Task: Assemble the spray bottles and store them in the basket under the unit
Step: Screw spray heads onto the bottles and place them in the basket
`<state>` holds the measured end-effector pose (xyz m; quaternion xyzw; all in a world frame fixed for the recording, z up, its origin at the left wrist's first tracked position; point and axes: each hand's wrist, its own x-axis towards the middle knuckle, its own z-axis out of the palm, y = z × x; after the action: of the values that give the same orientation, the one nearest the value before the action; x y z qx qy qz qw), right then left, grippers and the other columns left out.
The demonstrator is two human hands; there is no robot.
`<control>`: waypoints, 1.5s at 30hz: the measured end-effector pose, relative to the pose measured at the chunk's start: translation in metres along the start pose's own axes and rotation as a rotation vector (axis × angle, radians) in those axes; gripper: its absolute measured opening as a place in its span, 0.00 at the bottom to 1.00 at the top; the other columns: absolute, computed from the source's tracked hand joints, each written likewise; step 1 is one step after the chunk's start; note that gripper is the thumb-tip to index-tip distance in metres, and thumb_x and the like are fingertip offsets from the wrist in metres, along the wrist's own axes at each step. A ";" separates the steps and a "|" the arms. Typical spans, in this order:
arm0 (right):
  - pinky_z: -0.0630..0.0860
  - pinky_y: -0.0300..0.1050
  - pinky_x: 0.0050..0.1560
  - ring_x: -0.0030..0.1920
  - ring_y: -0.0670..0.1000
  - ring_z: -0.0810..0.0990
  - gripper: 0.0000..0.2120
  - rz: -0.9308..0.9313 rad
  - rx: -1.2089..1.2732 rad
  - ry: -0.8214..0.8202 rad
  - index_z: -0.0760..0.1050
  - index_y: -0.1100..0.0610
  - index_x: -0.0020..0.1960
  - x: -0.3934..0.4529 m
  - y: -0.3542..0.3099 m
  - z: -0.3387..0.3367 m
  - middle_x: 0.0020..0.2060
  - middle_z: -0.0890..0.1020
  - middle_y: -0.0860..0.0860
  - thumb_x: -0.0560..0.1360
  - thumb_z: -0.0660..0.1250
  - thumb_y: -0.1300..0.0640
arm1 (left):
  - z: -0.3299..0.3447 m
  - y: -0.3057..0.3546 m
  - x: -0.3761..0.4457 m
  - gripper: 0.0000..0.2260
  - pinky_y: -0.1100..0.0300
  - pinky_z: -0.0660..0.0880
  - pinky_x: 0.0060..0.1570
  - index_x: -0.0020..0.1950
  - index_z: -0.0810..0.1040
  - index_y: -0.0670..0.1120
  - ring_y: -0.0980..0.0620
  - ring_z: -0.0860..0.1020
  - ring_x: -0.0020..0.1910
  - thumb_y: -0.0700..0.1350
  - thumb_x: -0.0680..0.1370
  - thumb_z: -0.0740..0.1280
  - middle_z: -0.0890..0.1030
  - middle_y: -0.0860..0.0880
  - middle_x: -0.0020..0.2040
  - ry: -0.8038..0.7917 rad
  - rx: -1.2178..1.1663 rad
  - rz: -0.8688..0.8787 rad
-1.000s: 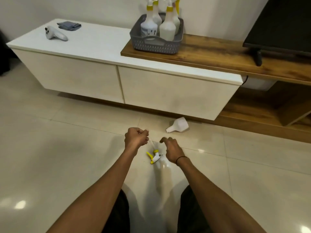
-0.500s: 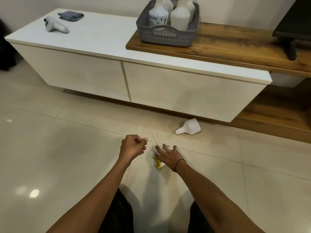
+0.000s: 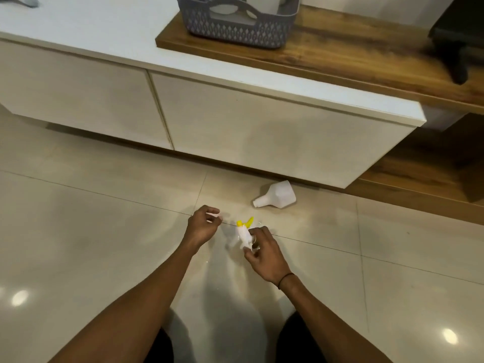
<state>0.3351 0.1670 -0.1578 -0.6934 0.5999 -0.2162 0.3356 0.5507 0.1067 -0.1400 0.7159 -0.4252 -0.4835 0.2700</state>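
My right hand (image 3: 263, 251) grips a white spray head with a yellow trigger and nozzle (image 3: 243, 231), held just above the floor with the yellow end pointing away from me. My left hand (image 3: 203, 227) is closed a short way to its left, pinching a thin pale tube (image 3: 213, 214) between thumb and fingers. A white bottle without a cap (image 3: 277, 196) lies on its side on the tiles beyond my hands, neck to the left. The grey basket (image 3: 235, 30) stands on top of the unit, with bottles inside mostly cut off by the frame edge.
The low white unit (image 3: 262, 132) with two drawer fronts runs across ahead, with a wooden shelf (image 3: 366, 58) on top and a dark TV foot (image 3: 458, 72) at the right. Glossy floor tiles (image 3: 91, 244) surround me. My knees are at the bottom.
My right hand went from lying flat over the spray head on the floor to gripping it and lifting it. My left hand stayed closed. The view has tilted down and moved closer.
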 end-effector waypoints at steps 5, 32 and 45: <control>0.84 0.45 0.37 0.43 0.49 0.80 0.11 0.100 0.417 0.303 0.76 0.51 0.57 0.003 0.006 -0.040 0.46 0.77 0.44 0.76 0.69 0.50 | 0.066 0.023 0.040 0.28 0.49 0.77 0.66 0.76 0.74 0.44 0.41 0.78 0.66 0.47 0.78 0.78 0.77 0.39 0.68 -0.135 0.220 0.158; 0.76 0.48 0.32 0.35 0.56 0.76 0.19 -0.039 1.080 0.529 0.77 0.64 0.61 0.019 -0.098 -0.113 0.51 0.78 0.66 0.78 0.65 0.50 | 0.039 0.012 -0.004 0.15 0.72 0.73 0.42 0.54 0.87 0.48 0.58 0.79 0.43 0.49 0.72 0.84 0.79 0.53 0.48 0.218 0.126 0.643; 0.79 0.51 0.35 0.35 0.53 0.79 0.13 -0.145 0.835 0.415 0.76 0.62 0.55 -0.013 -0.165 -0.107 0.52 0.81 0.57 0.81 0.65 0.51 | -0.014 0.062 -0.091 0.14 0.59 0.78 0.46 0.52 0.87 0.46 0.53 0.81 0.46 0.52 0.72 0.82 0.84 0.52 0.47 0.322 0.180 0.854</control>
<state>0.3706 0.1663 0.0360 -0.4812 0.4661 -0.5960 0.4428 0.5262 0.1553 -0.0434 0.5633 -0.6747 -0.1730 0.4444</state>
